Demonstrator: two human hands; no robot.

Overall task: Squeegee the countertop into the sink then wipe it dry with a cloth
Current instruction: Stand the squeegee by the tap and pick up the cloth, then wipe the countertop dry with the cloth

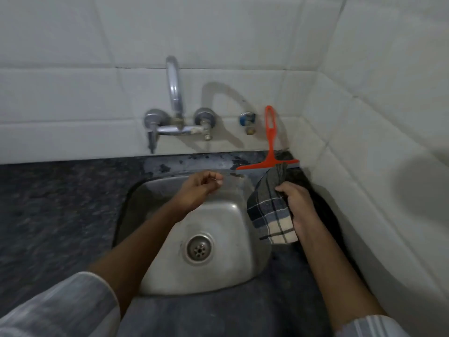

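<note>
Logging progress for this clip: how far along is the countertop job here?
Squeegeeing looks finished: the orange squeegee leans against the wall, untouched. The right hand grips the checked cloth; the left hand hovers over the sink. Wiping the countertop remains.

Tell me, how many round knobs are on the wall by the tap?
3: the left knob beside the spout, the right knob on its other side, and a small blue knob near the squeegee.
</note>
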